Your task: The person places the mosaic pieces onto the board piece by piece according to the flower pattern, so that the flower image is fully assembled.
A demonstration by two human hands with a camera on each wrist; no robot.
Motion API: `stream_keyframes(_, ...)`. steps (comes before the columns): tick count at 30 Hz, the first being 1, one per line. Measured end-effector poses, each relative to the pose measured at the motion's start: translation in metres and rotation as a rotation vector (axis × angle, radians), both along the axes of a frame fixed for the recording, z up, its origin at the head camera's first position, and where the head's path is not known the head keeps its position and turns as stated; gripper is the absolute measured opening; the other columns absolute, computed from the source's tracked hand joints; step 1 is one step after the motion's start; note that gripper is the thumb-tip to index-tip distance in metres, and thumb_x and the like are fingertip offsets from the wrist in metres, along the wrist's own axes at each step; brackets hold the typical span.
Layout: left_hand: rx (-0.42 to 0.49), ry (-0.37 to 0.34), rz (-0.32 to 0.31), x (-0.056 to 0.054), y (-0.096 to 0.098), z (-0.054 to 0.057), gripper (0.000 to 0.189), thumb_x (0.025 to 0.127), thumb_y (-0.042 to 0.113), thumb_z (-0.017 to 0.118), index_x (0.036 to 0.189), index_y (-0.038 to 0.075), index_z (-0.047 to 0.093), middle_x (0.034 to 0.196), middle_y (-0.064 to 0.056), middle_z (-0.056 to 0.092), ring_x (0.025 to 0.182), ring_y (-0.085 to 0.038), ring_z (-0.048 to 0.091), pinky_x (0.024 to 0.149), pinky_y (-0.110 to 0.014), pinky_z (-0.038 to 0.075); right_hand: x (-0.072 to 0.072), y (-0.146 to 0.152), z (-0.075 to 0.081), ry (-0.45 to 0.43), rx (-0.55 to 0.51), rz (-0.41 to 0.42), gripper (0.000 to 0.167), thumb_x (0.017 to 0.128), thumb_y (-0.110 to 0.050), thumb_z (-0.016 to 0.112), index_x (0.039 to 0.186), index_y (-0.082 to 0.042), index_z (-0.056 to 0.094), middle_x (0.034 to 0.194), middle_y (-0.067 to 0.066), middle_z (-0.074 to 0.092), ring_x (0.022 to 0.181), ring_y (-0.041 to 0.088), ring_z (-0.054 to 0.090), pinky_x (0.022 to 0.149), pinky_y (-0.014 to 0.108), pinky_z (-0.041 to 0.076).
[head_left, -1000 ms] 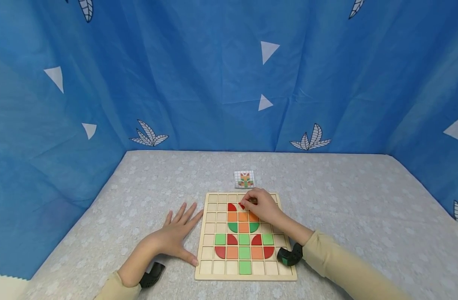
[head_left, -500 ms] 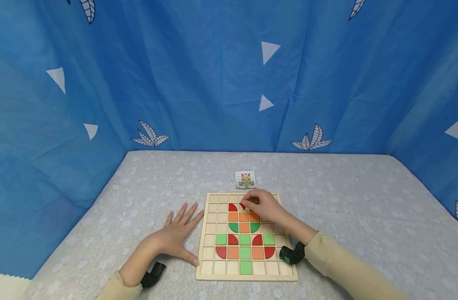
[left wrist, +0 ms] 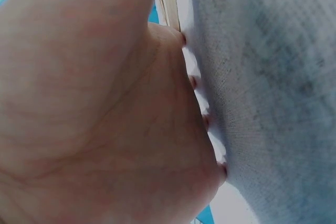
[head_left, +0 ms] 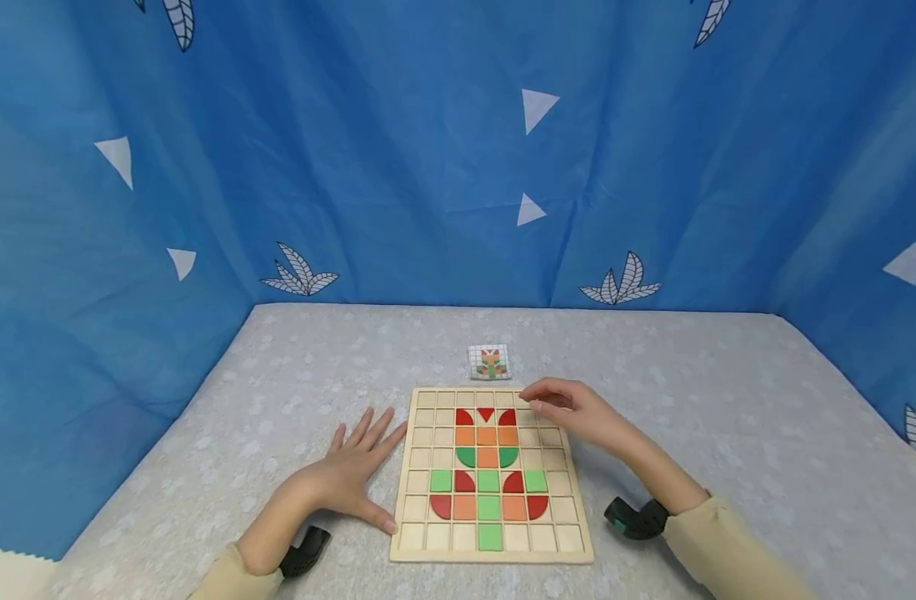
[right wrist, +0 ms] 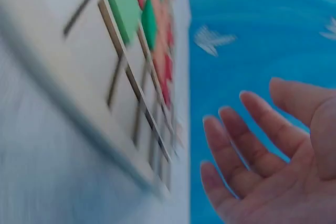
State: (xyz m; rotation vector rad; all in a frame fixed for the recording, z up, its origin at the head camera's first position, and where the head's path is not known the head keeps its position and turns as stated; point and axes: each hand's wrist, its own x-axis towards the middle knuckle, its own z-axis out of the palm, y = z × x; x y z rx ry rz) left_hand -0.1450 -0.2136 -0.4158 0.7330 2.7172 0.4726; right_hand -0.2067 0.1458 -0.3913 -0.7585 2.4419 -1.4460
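A wooden grid board point(head_left: 417, 535) lies on the table, set with red, orange and green flat pieces in several cells. Near its top sits a small red triangle point(head_left: 485, 413) between two red quarter-round pieces. My right hand point(head_left: 575, 408) hovers over the board's upper right corner, holding nothing; the right wrist view shows its fingers point(right wrist: 257, 156) spread apart and loosely bent. Flat on the tablecloth, my left hand point(head_left: 347, 477) has its fingers spread, with the thumb and little finger at the board's left edge. In the left wrist view the palm point(left wrist: 121, 119) hides most of the board.
Just beyond the board lies a small card point(head_left: 489, 362) printed with a coloured grid pattern. A patterned grey tablecloth point(head_left: 690, 392) covers the table. Blue curtains point(head_left: 397, 167) stand behind and along both sides.
My right hand has let go of the red triangle, which now lies in its cell, and has drawn back to the right. The left hand has stayed put.
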Motion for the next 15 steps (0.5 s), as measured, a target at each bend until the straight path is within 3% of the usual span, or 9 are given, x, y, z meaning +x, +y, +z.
stream_keyframes(4,0.000,0.001,-0.001,-0.002,0.000,-0.003,0.126,0.055,0.071,0.072,0.151,0.011,0.015,0.154,-0.016,-0.001,0.137,-0.040,-0.009,0.100,-0.066,-0.004,0.004,0.034,0.018,0.070,-0.045,-0.085,0.032,0.098,-0.021,0.052,0.119,0.002,0.059,0.117,0.016,0.059,0.103,0.020,0.058,0.087,0.029,0.046)
stream_keyframes(7,0.010,-0.003,-0.002,-0.003,0.001,-0.004,0.126,0.056,0.070,0.073,0.151,0.010,0.016,0.154,-0.017,-0.001,0.137,-0.040,-0.009,0.100,-0.066,-0.004,0.008,0.060,0.034,0.158,-0.063,-0.212,0.033,0.099,-0.024,0.050,0.120,0.000,0.057,0.116,0.011,0.059,0.100,0.013,0.058,0.086,0.019,0.043)
stream_keyframes(10,0.018,-0.013,-0.013,-0.003,0.001,-0.005,0.126,0.056,0.070,0.072,0.151,0.010,0.015,0.154,-0.018,-0.001,0.136,-0.041,-0.009,0.099,-0.067,-0.004,0.012,0.079,0.044,0.193,-0.070,-0.320,0.035,0.099,-0.025,0.048,0.122,0.001,0.056,0.114,0.008,0.060,0.098,0.007,0.058,0.084,0.014,0.040)
stream_keyframes(13,0.018,-0.013,-0.018,-0.003,0.001,-0.005,0.126,0.057,0.071,0.071,0.151,0.010,0.015,0.154,-0.019,-0.001,0.136,-0.042,-0.009,0.099,-0.067,-0.004,0.013,0.087,0.047,0.189,-0.051,-0.355,0.038,0.099,-0.026,0.048,0.124,0.002,0.055,0.113,0.007,0.061,0.096,0.005,0.058,0.085,0.017,0.041)
stream_keyframes(15,0.019,-0.002,-0.015,-0.004,0.001,-0.003,0.126,0.057,0.071,0.071,0.151,0.010,0.015,0.154,-0.018,-0.001,0.136,-0.041,-0.009,0.099,-0.067,-0.004,0.011,0.089,0.047,0.183,-0.042,-0.355,0.039,0.099,-0.027,0.048,0.124,0.002,0.055,0.114,0.007,0.060,0.097,0.004,0.058,0.090,0.028,0.043)
